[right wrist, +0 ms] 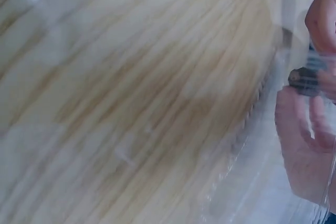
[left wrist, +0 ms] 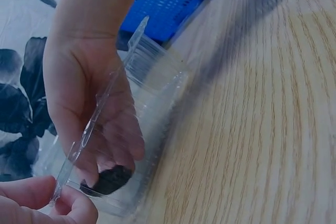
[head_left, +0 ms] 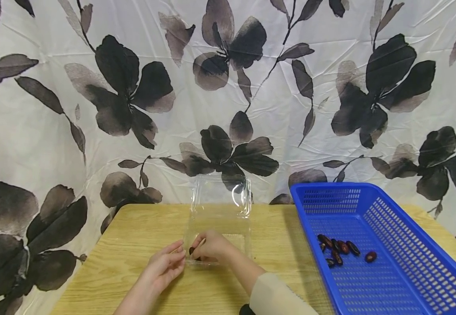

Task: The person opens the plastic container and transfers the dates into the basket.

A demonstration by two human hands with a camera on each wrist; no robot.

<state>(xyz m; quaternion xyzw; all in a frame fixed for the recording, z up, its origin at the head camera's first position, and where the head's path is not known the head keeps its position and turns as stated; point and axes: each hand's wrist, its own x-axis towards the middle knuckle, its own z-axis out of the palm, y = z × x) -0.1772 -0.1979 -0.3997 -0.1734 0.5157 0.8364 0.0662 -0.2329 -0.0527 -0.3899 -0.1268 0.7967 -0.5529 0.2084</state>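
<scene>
A clear plastic clamshell box (head_left: 247, 245) stands on the table with its lid (head_left: 221, 197) raised at the back. My left hand (head_left: 165, 267) is at the box's left front corner, its thumb and finger pinching the rim in the left wrist view. Inside the box, low at the front left, my right hand (head_left: 213, 246) holds a dark, wrinkled date (left wrist: 107, 180) at its fingertips. Through the plastic, the right wrist view also shows the date (right wrist: 303, 81). Part of the box floor is hidden behind the right hand.
To the right stands a blue perforated basket (head_left: 393, 218) with several dark red-brown dates (head_left: 343, 247) near its left side. The wooden table (head_left: 149, 227) ends at a floral cloth (head_left: 220, 105) hanging behind it. A small black object (head_left: 246, 309) shows beside the right sleeve.
</scene>
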